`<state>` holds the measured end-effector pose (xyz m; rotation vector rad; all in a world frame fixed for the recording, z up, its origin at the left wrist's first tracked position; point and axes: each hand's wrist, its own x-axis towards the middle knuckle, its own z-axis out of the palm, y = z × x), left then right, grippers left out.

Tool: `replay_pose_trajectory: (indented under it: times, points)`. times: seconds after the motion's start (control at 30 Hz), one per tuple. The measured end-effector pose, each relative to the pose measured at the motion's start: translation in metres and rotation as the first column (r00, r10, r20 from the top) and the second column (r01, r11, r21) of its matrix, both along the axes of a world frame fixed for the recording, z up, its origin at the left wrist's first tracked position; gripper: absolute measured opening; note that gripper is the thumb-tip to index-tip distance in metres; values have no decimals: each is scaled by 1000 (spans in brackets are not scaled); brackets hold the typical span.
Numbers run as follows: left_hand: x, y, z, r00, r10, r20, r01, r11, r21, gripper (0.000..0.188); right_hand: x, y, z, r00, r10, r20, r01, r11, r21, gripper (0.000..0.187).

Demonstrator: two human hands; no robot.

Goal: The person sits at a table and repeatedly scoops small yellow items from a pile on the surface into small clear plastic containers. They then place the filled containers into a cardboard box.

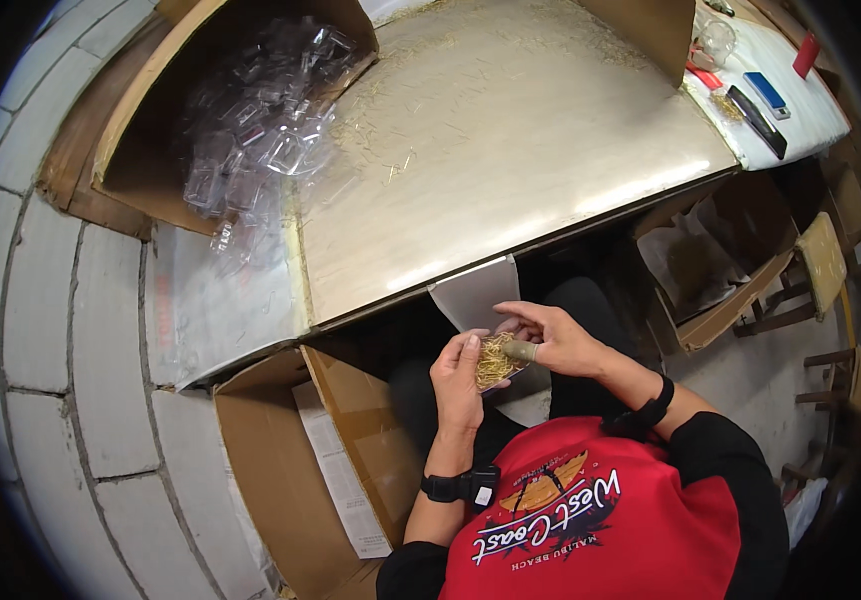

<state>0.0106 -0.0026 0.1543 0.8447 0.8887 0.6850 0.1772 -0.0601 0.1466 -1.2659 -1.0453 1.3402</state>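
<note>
head view: seated person, both bare hands up close together in front of the lap, just off the near edge of the table [510, 200].

clump of thin gold pieces [493, 361] sits between the two hands, off the tabletop: left hand [458, 383] on its left side, right hand [560, 340] on its right and upper side. pieces loosely tangled, pin- or wire-like. a pale edge shows under the clump; cannot tell whether it is a small container.

left hand: grasping the clump, thumb up along its near left edge, the other fingers mostly hidden. right hand: fingers bent over the far side, a tan finger cover [520, 350] touching the clump's right edge; cannot tell whether it pinches any pieces. dark band with a boxy unit [465, 486] on left wrist, black band [656, 405] on right wrist.

pale sheet [477, 288] hangs at the table edge, just beyond the hands. more gold bits [400, 165] scattered over the table, well apart from the hands. far left, clear plastic cases [280, 140] heaped in and spilling from a cardboard box [140, 110]. far right, on a white surface [805, 125]: blue device [766, 94], long black tool [756, 121], red cylinder [805, 55].

below, left of the person, open carton [275, 480] with a white strip inside. right, another open box [735, 305] with pale lining, near a stool [822, 260].
</note>
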Motion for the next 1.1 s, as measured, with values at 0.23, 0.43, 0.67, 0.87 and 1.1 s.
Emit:
replay_pose_trajectory:
  times: [0.23,0.43,0.67,0.87,1.1]
  points:
    - [5,-2,4,999,13,45,-12,999,-33,35,6,-5,-10,975,-4,-220,4,1000,-3,51]
    - [4,0,1,995,49,-86,-47,998,31,34,6,-4,2,969,9,248,-46,989,143,47]
    - [-87,35,-23,1000,24,10,-25,999,44,38,219,-12,39,213,-732,647,558,634,535,38]
    - [-116,39,-43,993,23,-118,-27,999,-32,33,342,5,13,-152,-346,926,737,585,340,53]
    - [-116,41,-85,999,10,45,-2,987,-163,39,309,88,32,291,-329,899,451,875,174,62]
